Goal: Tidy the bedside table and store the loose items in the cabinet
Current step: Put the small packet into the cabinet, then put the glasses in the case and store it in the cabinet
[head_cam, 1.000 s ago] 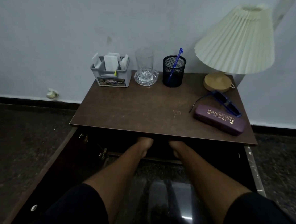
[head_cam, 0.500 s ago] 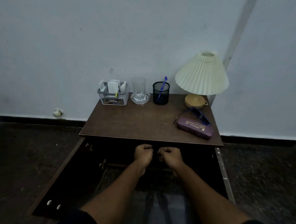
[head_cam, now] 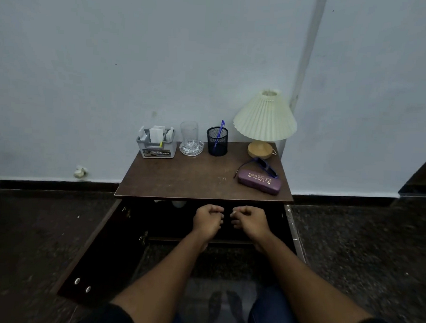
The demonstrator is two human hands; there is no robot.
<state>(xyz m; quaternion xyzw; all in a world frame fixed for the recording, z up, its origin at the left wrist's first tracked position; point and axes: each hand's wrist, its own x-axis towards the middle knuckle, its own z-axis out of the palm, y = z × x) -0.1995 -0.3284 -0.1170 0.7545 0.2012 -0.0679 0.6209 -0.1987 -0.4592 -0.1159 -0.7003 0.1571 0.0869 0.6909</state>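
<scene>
While both of your hands hang in front of the open cabinet (head_cam: 203,225), neither one holds anything that can be made out: your left hand (head_cam: 207,219) and your right hand (head_cam: 249,221) are each curled into a loose fist, side by side and just apart, below the front edge of the bedside table (head_cam: 193,180). Both doors stand swung wide, the left door (head_cam: 98,251) reaching far out over the floor. Inside it is too dark to tell what is stored, apart from a pale shape near the top. On the tabletop the glasses case (head_cam: 259,185) lies at the right with the sunglasses (head_cam: 266,167) touching its far side; the organiser box (head_cam: 156,146), the glass (head_cam: 189,138) and the pen cup (head_cam: 216,144) stand along the wall beside the lamp (head_cam: 264,122). Reach up carelessly and your forearm could catch the overhanging edge, or sweep the sunglasses off the right side; the glass would tip easily if bumped.
</scene>
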